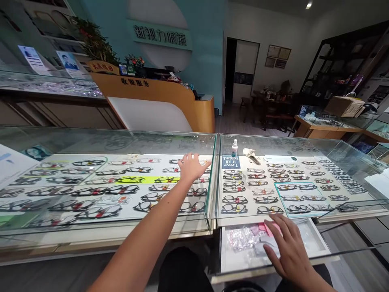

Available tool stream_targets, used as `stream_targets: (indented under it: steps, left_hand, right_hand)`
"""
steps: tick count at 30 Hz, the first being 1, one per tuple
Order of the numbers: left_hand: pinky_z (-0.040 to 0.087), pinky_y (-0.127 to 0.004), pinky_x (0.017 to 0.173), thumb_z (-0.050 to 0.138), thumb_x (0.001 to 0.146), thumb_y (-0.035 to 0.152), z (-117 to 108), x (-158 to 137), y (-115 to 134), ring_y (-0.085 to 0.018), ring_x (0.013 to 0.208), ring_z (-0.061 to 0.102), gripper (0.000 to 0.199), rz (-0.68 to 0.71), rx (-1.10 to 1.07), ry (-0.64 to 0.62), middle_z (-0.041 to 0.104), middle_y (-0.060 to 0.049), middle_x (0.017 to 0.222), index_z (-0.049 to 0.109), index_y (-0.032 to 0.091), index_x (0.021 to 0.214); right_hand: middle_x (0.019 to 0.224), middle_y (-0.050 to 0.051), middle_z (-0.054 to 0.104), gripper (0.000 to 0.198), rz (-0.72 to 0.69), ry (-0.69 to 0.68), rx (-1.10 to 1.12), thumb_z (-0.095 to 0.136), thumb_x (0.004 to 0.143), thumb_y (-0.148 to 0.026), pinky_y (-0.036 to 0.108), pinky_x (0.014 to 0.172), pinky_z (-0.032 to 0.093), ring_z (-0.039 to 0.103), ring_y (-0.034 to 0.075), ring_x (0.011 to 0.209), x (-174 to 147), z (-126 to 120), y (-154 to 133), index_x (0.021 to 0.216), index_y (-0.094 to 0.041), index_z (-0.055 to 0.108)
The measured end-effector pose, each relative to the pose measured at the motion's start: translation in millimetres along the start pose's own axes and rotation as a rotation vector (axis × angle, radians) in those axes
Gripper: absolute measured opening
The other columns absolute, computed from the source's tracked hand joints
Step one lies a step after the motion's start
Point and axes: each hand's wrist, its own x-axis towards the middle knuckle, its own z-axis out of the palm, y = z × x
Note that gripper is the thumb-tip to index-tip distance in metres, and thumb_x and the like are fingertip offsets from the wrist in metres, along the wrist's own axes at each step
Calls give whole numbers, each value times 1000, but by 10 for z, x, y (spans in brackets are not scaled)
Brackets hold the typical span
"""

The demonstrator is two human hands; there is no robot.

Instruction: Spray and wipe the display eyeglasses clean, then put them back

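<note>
My left hand (192, 167) is stretched out over the glass top of the left display case (212, 182), near its right end. Its fingers are spread and hold nothing. Rows of eyeglasses (130, 179) lie below it under the glass. My right hand (287, 243) hovers with parted fingers above a pulled-out white drawer (223, 259). In that drawer are clear plastic bags (243, 238) and pink pieces (269, 228), partly hidden by my fingers. Whether my right fingertips touch anything there I cannot tell.
On the right display case (218, 202) stand a small white spray bottle (234, 148) and a crumpled beige cloth (251, 155). More eyeglasses (263, 191) lie under its glass. White papers (13, 166) rest at far left. Behind is a wooden-topped counter (170, 91).
</note>
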Motion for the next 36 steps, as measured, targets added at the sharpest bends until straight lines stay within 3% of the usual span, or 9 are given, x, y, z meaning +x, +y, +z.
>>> stream_targets:
  steps: [6, 10, 13, 17, 22, 24, 29, 36]
  left_hand:
    - [35, -59, 123, 47, 95, 72, -21, -12, 9, -42, 154, 40, 77, -3, 0, -2, 50, -24, 163, 59, 15, 146]
    - [36, -59, 122, 47, 95, 73, -14, -7, -9, -43, 154, 40, 78, 2, -5, 1, 50, -23, 164, 59, 15, 146]
    - [36, -59, 122, 47, 95, 73, -5, -7, -24, -42, 154, 40, 78, -6, -16, 1, 50, -23, 163, 59, 15, 146]
    - [34, -59, 124, 47, 95, 73, 0, -10, -25, -41, 155, 39, 77, -3, -26, 5, 50, -22, 164, 59, 17, 147]
    - [33, -59, 125, 50, 96, 71, -7, -20, -22, -41, 157, 37, 77, -20, -14, 6, 46, -22, 167, 58, 17, 149]
    - [32, -58, 126, 50, 96, 70, -10, -37, -27, -40, 158, 38, 76, -20, -6, 5, 48, -20, 167, 58, 17, 151]
    - [25, -56, 132, 47, 100, 63, 3, -103, -51, -39, 164, 30, 74, -1, 43, -33, 40, -19, 173, 52, 16, 158]
    - [23, -58, 133, 49, 100, 64, 21, -187, -73, -42, 165, 28, 78, 15, 41, -56, 37, -21, 174, 50, 14, 160]
  right_hand:
    - [135, 18, 67, 40, 66, 30, -57, 51, 105, -34, 46, 108, 43, 55, 33, 131, 304, 395, 305, 138, -15, 60]
    - [133, 18, 70, 41, 59, -5, -103, 48, 106, -37, 47, 110, 43, 56, 34, 129, 436, 588, 436, 135, -14, 64]
    - [132, 21, 72, 52, 30, -87, -130, 48, 106, -47, 50, 112, 42, 59, 36, 127, 472, 657, 485, 139, -11, 63]
    - [142, 25, 67, 79, -116, -248, -69, 57, 98, -60, 53, 113, 44, 59, 40, 130, 500, 710, 576, 156, -7, 48]
    - [165, 23, 52, 95, -163, -340, -16, 65, 92, -32, 51, 117, 45, 49, 38, 150, 521, 761, 636, 170, -10, 16]
    - [170, 21, 47, 97, -134, -355, 9, 64, 93, -32, 51, 119, 45, 47, 37, 153, 516, 759, 618, 172, -13, 11]
    - [175, 19, 38, 99, -44, -357, 14, 66, 94, -50, 55, 121, 43, 40, 40, 159, 486, 713, 563, 173, -19, 15]
    - [169, 19, 48, 88, -65, -276, -3, 54, 101, -60, 54, 116, 47, 43, 39, 156, 464, 600, 517, 172, -16, 24]
